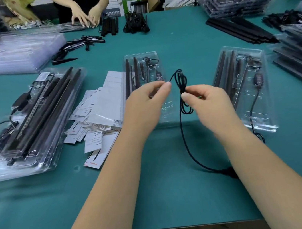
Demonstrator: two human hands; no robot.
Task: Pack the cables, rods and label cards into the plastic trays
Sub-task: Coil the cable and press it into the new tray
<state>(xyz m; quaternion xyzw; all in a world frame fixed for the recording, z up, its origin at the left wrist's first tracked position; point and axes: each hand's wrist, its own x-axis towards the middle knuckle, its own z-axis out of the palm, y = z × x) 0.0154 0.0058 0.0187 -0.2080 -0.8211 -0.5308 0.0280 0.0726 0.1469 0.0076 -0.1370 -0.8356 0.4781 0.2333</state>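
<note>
Cable (180, 84) coiling above the green tabletop (175, 197). The right hand (204, 101) pinches the gathered loops at their waist; the left hand (145, 105) pinches the free end between thumb and fingertip. The loose tail hangs down to the tabletop, ending in a dark plug near the right forearm. The open plastic tray (142, 58), already holding rods, lies just behind the hands, with label cards (97, 121) heaped to its left. Risk: a slack pinch would probably let the loops spring apart, and the trailing tail may snag under the forearm.
</note>
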